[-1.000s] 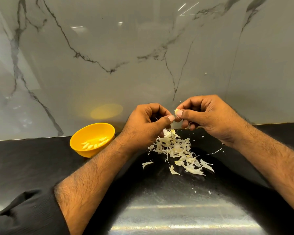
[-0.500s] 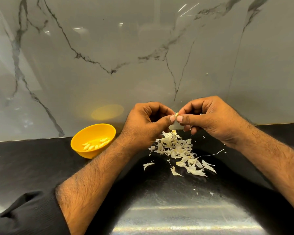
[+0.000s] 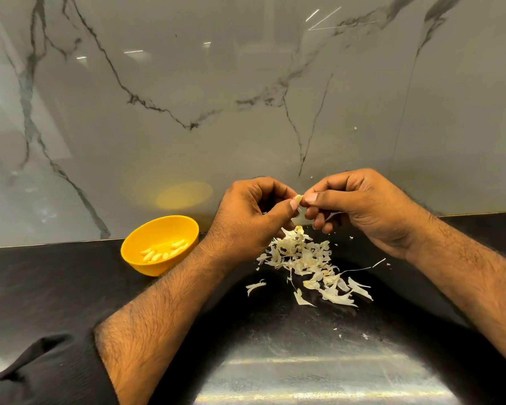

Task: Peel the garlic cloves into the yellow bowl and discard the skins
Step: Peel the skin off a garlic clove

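Head view: both hands' fingers (image 3: 311, 197) pinch one garlic clove (image 3: 298, 198).

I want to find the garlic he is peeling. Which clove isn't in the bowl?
The garlic clove pinched between the left hand and right hand. The other cloves lie in the yellow bowl.

A glossy grey marble-effect wall panel (image 3: 164, 118) with dark veins rises behind a black speckled stone countertop (image 3: 41, 287); a bright reflection, possibly overhead lighting, streaks the near edge.
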{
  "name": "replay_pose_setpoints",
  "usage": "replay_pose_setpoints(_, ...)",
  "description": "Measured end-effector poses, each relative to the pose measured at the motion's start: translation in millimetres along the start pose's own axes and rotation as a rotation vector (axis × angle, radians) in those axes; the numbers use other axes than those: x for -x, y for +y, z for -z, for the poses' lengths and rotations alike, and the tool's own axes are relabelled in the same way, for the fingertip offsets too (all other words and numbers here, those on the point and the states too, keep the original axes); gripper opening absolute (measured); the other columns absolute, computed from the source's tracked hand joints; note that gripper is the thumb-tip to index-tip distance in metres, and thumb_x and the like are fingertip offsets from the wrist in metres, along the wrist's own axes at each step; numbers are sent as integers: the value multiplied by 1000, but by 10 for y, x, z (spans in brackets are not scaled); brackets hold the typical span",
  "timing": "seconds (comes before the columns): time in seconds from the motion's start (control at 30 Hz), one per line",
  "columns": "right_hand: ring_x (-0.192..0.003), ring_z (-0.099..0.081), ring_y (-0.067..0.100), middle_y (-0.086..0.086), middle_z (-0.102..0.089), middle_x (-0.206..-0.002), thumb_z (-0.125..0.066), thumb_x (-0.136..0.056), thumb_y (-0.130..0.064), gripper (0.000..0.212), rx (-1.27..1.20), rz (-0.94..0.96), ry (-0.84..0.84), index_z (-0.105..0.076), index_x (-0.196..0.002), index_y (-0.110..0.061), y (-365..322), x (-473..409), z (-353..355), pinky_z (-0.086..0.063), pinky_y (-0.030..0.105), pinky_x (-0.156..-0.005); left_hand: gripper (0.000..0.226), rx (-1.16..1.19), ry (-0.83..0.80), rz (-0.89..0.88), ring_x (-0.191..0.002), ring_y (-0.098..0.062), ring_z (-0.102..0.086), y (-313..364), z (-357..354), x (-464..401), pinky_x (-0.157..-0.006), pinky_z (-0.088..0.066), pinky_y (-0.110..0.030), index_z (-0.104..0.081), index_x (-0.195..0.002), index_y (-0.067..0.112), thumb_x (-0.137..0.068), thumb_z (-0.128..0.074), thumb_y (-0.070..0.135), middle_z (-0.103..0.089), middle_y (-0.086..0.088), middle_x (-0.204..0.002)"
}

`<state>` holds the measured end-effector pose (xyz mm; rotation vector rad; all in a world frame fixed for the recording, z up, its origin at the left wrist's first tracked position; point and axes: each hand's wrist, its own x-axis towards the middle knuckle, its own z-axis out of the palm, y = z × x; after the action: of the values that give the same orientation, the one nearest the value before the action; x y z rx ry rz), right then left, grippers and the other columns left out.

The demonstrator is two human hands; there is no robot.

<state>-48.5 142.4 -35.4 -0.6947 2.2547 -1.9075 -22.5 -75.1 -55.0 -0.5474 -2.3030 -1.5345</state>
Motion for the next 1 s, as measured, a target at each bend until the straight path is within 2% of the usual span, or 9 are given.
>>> replay_pose_setpoints(0.2, -72, -65, 23, 17, -73, -87, -68, -98, -13, 19, -59, -92, -24, -78, -101, 3, -1, -7, 9, -53, 35, -67, 5, -141, -35, -122, -77, -20, -76, 23, 24, 7, -68, -66, -42, -77, -103, 13, -100, -74, 15, -76, -1, -85)
replay_pose_setpoints(0.33, -70, -64, 23, 16, -72, -84, -69, -97, -10, 16, -40, -134, -40, -79, -98, 2, -2, -10, 4, -55, 33, -65, 6, -179, -51, -135, -79, -19, -75, 27, 37, -2, -71, -65, -41, -79, -103, 14, -99, -75, 13, -77, 1, -85)
replay_pose_setpoints(0.6, -62, -59, 16, 9, -67, -73, -68, -98, -10, 14, 18, -115, -26, -76, -95, 1, 16, -24, -25, -54, 36, -67, 12, -143, -45, -134, -81, -15, -77, 20, 17, -6, -77, -66, -34, -80, -107, 13, -96, -78, 9, -79, 4, -88)
replay_pose_setpoints(0.73, -60, -57, 16, 7, -65, -69, -66, -98, -8, 14, 43, -103, -21, -76, -90, -1, 9, -24, -53, -54, 38, -68, 9, -104, -49, -97, -81, -19, -76, 13, 9, 4, -77, -67, -43, -78, -101, 13, -95, -77, 7, -78, 0, -86)
replay_pose_setpoints(0.9, -61, -57, 16, 6, -64, -67, -65, -99, -9, 15, 56, -98, -19, -75, -90, -2, -11, -20, -54, -55, 41, -71, 9, -29, -43, -86, -79, -22, -78, 10, 28, -5, -76, -66, -38, -75, -100, 7, -95, -73, 0, -77, -6, -86)
replay_pose_setpoints(1.0, -62, -57, 16, 6, -64, -68, -64, -99, -8, 16, 42, -96, -21, -75, -92, 1, -12, -12, -62, -56, 37, -68, 11, 2, -66, -88, -81, -27, -78, 17, 22, -3, -78, -66, -44, -74, -103, 7, -96, -72, -1, -77, -9, -88)
